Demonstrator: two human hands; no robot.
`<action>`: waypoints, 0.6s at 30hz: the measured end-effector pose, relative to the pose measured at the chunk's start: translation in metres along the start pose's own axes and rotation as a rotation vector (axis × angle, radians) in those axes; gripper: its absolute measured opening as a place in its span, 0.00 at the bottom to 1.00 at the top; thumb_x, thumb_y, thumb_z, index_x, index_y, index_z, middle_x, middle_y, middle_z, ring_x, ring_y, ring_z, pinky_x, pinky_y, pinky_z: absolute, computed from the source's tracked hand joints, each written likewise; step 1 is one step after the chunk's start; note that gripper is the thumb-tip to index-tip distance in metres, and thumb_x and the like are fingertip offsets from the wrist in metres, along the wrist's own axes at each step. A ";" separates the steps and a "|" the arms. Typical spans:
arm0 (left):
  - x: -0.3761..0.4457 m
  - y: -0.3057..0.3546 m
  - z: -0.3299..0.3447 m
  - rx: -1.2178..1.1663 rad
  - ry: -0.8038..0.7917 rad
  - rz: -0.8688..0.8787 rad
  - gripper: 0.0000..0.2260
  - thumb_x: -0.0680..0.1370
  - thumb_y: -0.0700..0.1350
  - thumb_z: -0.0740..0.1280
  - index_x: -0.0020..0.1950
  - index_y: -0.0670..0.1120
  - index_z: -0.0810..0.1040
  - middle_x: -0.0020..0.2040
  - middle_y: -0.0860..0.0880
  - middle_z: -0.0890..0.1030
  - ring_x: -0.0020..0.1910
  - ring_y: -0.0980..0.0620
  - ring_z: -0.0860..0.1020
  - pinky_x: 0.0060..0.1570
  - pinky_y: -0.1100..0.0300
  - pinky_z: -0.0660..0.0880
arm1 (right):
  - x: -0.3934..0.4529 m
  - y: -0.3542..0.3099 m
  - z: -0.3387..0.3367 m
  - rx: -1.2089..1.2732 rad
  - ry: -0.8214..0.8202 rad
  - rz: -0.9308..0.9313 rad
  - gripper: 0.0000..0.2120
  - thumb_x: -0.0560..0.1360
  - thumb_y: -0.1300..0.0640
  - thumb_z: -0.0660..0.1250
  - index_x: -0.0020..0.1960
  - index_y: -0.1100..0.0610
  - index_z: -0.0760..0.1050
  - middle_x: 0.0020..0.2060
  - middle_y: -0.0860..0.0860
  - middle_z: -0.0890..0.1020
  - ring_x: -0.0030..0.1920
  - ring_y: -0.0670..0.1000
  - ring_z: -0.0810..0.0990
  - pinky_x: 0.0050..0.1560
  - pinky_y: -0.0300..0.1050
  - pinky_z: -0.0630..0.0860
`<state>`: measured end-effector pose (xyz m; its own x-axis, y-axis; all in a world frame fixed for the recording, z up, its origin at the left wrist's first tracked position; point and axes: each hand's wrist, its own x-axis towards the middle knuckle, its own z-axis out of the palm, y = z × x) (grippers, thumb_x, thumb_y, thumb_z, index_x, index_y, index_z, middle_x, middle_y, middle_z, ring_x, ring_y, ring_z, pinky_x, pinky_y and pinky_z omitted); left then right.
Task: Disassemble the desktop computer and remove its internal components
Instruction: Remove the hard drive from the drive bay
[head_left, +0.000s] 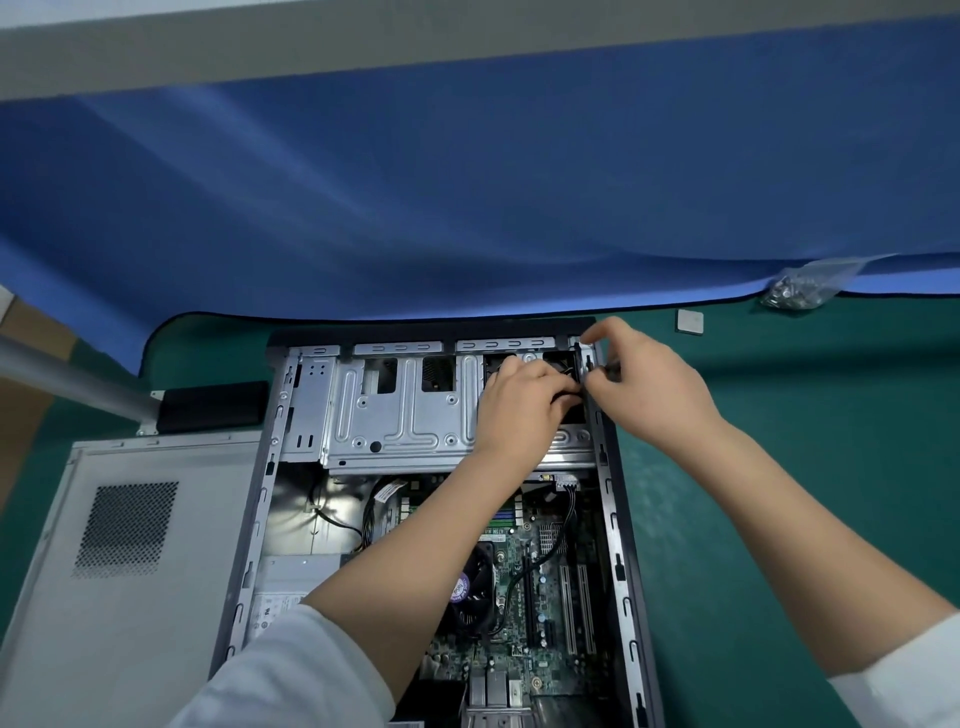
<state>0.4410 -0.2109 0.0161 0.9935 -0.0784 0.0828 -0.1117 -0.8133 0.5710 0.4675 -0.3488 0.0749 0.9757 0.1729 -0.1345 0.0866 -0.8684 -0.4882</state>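
Case: the desktop computer (436, 519) is lying open on the green mat (779, 467), its side panel (119, 561) resting just left of it.
Left hand: my left hand (519, 410) is reaching into the far right bay, fingers curling round a dark part I cannot identify.
Right hand: my right hand (644, 384) is pinching the black strip on the chassis edge (588, 371) at that corner.
Remaining inside: motherboard (540, 582), CPU fan (470, 587) and drive cage (400, 410) are sitting in place.
Step advice: I am judging this a fan or bracket release; I should be freeing the clip fully before lifting, and keeping cables slack.
Hardware: screw bag (795, 291) is lying well apart, far right.
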 end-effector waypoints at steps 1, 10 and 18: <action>0.001 0.001 -0.001 -0.005 -0.007 -0.009 0.07 0.75 0.48 0.69 0.52 0.51 0.83 0.48 0.53 0.81 0.51 0.49 0.70 0.47 0.58 0.66 | -0.001 0.000 0.000 0.012 0.005 -0.007 0.15 0.72 0.54 0.60 0.57 0.44 0.68 0.35 0.37 0.70 0.41 0.48 0.73 0.34 0.43 0.63; 0.015 0.004 -0.010 0.055 -0.187 -0.039 0.06 0.76 0.49 0.68 0.50 0.52 0.82 0.50 0.52 0.80 0.53 0.49 0.72 0.49 0.56 0.69 | -0.004 0.002 0.000 0.147 -0.038 0.006 0.12 0.71 0.54 0.60 0.52 0.42 0.69 0.38 0.39 0.73 0.39 0.41 0.73 0.38 0.44 0.68; 0.030 0.009 -0.023 0.079 -0.337 -0.036 0.04 0.75 0.47 0.69 0.48 0.51 0.82 0.46 0.53 0.81 0.47 0.51 0.78 0.47 0.54 0.76 | -0.004 0.004 -0.003 0.230 -0.063 0.071 0.08 0.74 0.55 0.60 0.51 0.47 0.72 0.37 0.44 0.76 0.33 0.46 0.73 0.33 0.47 0.76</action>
<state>0.4691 -0.2073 0.0421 0.9499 -0.2241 -0.2179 -0.0875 -0.8600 0.5028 0.4647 -0.3540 0.0763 0.9626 0.1502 -0.2254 -0.0368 -0.7521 -0.6580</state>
